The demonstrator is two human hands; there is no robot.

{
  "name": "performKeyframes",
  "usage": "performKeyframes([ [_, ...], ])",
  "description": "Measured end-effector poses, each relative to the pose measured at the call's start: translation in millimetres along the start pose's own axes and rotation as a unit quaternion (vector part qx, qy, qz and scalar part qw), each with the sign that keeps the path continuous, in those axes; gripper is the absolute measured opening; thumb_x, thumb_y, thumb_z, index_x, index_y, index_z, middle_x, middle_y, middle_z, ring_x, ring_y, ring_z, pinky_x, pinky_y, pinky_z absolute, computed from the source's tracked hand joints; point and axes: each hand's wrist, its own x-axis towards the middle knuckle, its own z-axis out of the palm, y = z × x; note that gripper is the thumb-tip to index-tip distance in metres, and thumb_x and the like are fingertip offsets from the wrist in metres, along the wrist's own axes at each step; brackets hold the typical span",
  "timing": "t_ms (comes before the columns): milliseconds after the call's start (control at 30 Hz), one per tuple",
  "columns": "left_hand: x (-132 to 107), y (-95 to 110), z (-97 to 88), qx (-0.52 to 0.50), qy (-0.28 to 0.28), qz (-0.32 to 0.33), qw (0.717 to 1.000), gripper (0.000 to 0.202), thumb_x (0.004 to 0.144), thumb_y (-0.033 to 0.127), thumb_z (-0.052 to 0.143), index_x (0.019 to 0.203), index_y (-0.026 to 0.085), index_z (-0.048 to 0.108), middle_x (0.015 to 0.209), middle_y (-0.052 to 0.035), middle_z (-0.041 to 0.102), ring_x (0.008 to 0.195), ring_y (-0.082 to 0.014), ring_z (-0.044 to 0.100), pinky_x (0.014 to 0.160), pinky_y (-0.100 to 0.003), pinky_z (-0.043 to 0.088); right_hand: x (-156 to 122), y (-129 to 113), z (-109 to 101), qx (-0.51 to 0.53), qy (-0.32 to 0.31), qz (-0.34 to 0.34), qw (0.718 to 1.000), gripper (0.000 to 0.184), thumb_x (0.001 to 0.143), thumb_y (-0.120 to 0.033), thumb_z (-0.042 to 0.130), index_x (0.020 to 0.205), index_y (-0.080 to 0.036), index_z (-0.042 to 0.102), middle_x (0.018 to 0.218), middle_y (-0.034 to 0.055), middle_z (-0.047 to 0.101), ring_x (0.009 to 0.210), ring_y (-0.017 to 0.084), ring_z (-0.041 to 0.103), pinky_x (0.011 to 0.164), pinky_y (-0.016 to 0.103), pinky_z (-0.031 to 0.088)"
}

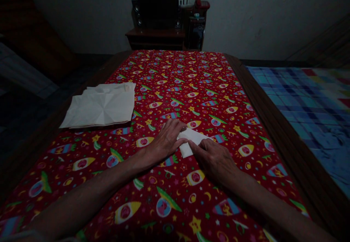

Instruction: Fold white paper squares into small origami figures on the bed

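Observation:
A small folded white napkin lies on the red rocket-patterned cloth in the middle. My left hand lies flat on the napkin's left side, fingers stretched out and pressing it down. My right hand rests at the napkin's near right edge, fingers extended with the tips on the paper. Neither hand lifts it. A stack of larger creased white napkins lies to the far left on the cloth.
The cloth covers a wooden-edged bed. A blue checked sheet lies to the right. A dark cabinet with a screen and speakers stands against the far wall. The room is dim.

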Motion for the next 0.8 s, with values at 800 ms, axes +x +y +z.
performKeyframes([
  [800, -5, 14, -6.7, 0.041, -0.045, 0.070, 0.996, 0.019, 0.095, 0.023, 0.038, 0.090, 0.015, 0.055, 0.092, -0.0065, 0.055, 0.089, -0.0182, 0.049, 0.081, -0.031, 0.042, 22, 3, -9, 0.115, -0.008, 0.172, 0.978, 0.015, 0.086, -0.032, 0.054, 0.085, -0.017, 0.055, 0.080, 0.0034, 0.056, 0.067, 0.014, 0.049, 0.060, 0.026, 0.032],
])
